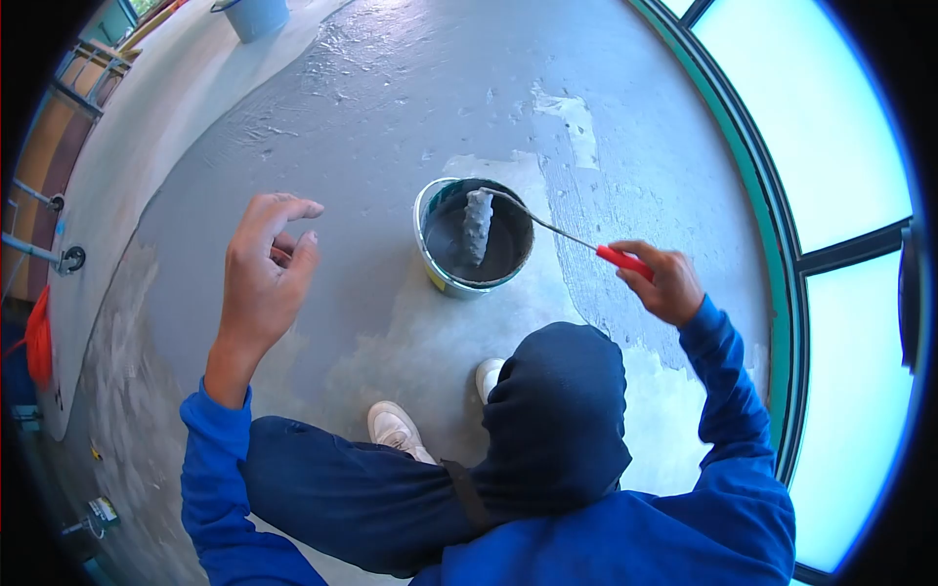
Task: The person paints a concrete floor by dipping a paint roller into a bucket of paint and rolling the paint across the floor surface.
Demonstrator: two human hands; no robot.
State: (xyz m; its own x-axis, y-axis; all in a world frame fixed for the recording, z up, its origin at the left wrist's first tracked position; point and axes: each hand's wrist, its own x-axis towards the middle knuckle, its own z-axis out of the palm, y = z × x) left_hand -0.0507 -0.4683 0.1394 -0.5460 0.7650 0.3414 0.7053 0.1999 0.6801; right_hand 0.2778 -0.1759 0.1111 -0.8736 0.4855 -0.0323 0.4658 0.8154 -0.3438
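My right hand (pixel 664 281) grips the red handle of a paint roller (pixel 478 227). The roller's wire frame reaches left to a bucket (pixel 424 234) of dark grey coating, and its sleeve, thick with grey coating, lies at the bucket's mouth over the liquid. My left hand (pixel 269 269) is raised to the left of the bucket, empty, with the thumb and fingers apart and curved. The bucket stands on the floor in front of my shoes (pixel 399 430).
Wet-looking grey coating (pixel 342 166) covers much of the floor (pixel 127 195). A second bucket (pixel 256 18) stands at the top left. Framed glass panels (pixel 801 127) run along the right. At the left are wheeled metal legs (pixel 34 249) and an orange bundle (pixel 39 337).
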